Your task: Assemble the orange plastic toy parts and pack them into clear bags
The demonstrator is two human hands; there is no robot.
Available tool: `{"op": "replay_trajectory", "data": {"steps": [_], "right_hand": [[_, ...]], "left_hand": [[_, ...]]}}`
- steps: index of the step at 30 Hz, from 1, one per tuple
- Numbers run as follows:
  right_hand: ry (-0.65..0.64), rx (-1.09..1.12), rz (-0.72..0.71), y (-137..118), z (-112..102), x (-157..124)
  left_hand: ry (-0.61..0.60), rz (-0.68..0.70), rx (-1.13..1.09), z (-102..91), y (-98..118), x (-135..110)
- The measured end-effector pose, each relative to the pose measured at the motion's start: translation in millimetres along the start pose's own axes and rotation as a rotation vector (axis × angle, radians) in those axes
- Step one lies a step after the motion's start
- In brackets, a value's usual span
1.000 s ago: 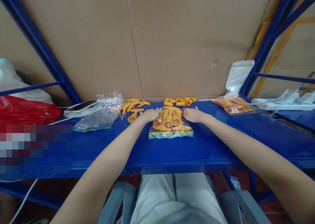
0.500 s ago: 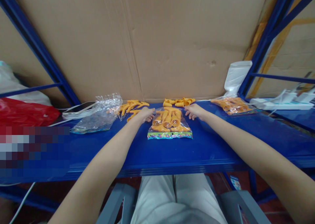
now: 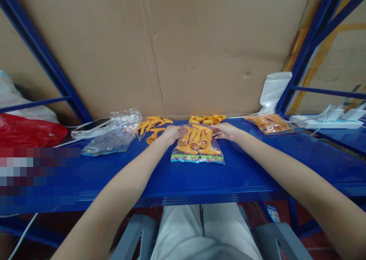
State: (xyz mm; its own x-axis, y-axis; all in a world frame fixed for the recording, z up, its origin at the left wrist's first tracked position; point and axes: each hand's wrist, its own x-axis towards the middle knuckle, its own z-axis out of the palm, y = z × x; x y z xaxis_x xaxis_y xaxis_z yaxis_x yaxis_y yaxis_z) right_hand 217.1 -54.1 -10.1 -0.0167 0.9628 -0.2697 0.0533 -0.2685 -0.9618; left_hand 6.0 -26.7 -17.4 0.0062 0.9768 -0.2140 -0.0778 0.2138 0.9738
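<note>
A clear plastic bag (image 3: 197,159) of yellow-orange T-handled corkscrews (image 3: 196,138) lies on the blue table in front of me, its printed green and pink strip towards me. My left hand (image 3: 174,134) grips the bag's left side near its far end, the fingertips partly hidden. On the opposite side my right hand (image 3: 224,131) has its fingers on the bag's right edge. Loose corkscrews (image 3: 153,123) with metal spirals lie beyond my left hand. Several yellow-orange hollow sheaths (image 3: 208,119) sit behind the bag.
A crumpled clear bag (image 3: 110,138) and white cables (image 3: 90,132) lie on the left, near a red plastic bag (image 3: 31,132). Another filled bag (image 3: 268,122) is on the right, before a power strip (image 3: 326,122). Cardboard (image 3: 200,54) stands behind the blue table (image 3: 197,182).
Both hands have moved inward onto the sides of the bag. The corkscrews inside have shifted slightly, while the bag stays in nearly the same place.
</note>
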Motion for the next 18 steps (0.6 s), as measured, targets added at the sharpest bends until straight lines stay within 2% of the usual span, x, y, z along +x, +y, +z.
{"op": "replay_trajectory", "data": {"steps": [7, 12, 15, 18], "right_hand": [[0.045, 0.088, 0.005, 1, 5, 0], [0.002, 0.136, 0.013, 2, 3, 2], [-0.006, 0.163, 0.019, 3, 3, 2], [-0.001, 0.191, 0.023, 3, 3, 3]], "left_hand": [[0.035, 0.004, -0.127, 1.9, -3, -1], [-0.006, -0.054, -0.166, 1.4, 0, -6], [-0.055, -0.08, -0.152, 0.6, 4, -11], [-0.205, -0.102, -0.121, 0.4, 6, -17]]}}
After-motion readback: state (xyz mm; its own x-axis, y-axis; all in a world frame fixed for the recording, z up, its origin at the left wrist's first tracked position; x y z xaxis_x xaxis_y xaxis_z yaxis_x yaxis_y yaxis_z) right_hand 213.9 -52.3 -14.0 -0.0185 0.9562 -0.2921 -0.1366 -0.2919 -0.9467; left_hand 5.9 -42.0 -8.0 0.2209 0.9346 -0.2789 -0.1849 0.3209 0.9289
